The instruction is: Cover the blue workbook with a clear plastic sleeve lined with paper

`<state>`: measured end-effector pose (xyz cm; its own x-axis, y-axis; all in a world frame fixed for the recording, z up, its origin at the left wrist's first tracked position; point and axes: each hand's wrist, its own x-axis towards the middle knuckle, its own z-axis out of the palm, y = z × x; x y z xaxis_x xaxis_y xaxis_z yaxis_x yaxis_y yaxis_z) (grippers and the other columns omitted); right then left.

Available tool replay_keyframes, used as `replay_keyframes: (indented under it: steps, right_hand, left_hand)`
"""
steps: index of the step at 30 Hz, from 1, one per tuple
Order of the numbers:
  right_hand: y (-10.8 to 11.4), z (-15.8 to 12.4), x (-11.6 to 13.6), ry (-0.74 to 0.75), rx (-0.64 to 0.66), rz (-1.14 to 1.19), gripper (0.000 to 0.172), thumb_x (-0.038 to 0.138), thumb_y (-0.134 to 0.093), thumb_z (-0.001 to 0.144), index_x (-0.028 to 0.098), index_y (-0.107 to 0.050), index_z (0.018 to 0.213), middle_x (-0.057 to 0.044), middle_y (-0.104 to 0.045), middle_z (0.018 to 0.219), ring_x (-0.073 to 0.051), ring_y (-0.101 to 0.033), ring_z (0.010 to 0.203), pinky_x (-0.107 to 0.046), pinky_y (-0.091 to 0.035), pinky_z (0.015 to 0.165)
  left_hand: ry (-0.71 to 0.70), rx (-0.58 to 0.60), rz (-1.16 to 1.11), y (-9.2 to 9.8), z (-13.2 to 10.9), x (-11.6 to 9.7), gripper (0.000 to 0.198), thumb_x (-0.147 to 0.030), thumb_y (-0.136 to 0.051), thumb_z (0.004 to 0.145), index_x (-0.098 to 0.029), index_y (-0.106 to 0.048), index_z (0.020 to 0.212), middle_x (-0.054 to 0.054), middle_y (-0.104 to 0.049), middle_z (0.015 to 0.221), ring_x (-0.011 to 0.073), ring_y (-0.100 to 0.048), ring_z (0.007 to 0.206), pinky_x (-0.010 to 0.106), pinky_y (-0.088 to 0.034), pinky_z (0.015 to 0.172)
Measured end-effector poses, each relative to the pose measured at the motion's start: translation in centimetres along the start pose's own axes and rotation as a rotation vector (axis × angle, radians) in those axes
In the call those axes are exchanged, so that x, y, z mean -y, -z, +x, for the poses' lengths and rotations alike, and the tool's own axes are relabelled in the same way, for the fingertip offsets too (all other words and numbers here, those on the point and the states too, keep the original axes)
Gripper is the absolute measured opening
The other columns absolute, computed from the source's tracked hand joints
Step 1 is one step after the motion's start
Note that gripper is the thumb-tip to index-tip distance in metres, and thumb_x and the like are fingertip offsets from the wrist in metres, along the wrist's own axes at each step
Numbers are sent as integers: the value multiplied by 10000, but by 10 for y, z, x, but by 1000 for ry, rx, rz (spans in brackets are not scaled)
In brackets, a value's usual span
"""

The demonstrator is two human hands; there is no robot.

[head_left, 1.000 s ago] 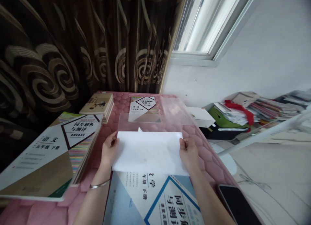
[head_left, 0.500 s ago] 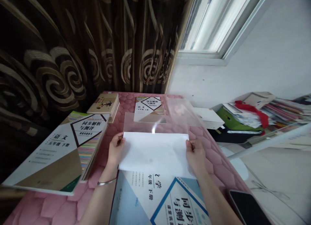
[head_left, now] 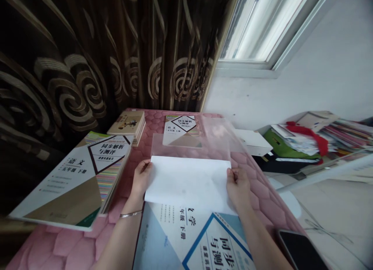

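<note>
My left hand [head_left: 141,178] pinches the left edge of a white sheet [head_left: 189,182], and my right hand [head_left: 238,184] pinches its right edge. The sheet lies folded back over the far end of a blue and white book [head_left: 189,239] in front of me. A clear plastic cover [head_left: 201,145] stretches away from the sheet across the pink quilted table [head_left: 72,243]. A thin bracelet circles my left wrist.
A stack of workbooks [head_left: 78,176] overhangs the table's left side. A thicker book [head_left: 128,122] and another workbook [head_left: 182,128] lie at the far end by the dark curtain. A black phone [head_left: 300,250] rests near right. Piled books and papers [head_left: 305,136] sit right of the table.
Both hands have kept their grip on the white sheet, which looks slightly further up the book. The view has shifted a little.
</note>
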<state>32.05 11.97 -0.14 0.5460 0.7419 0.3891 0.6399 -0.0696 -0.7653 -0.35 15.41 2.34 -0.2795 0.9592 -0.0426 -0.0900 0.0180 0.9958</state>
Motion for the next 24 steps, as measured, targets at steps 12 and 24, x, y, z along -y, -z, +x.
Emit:
replay_keyframes:
  steps: [12,24]
  right_hand:
    - [0,-1,1,-1,12,9,253,483,-454,832,243,-461,752,-33,-561,676,-226,-537,651,-354,-410,635]
    - [4,-1,12,-5,-13,-2,339,554,-415,830,234,-454,726,-24,-548,631,-202,-512,620,-340,-393,623]
  left_hand:
    - [1,-15,46,1,0,-1,280,-446,-659,585,-195,-541,621,-47,-504,572,101,-410,538,227,-314,521]
    - [-13,-62,-40,-1,-5,-7,200,-247,-590,498,-203,-531,684,-49,-564,663,112,-499,608,215,-398,567]
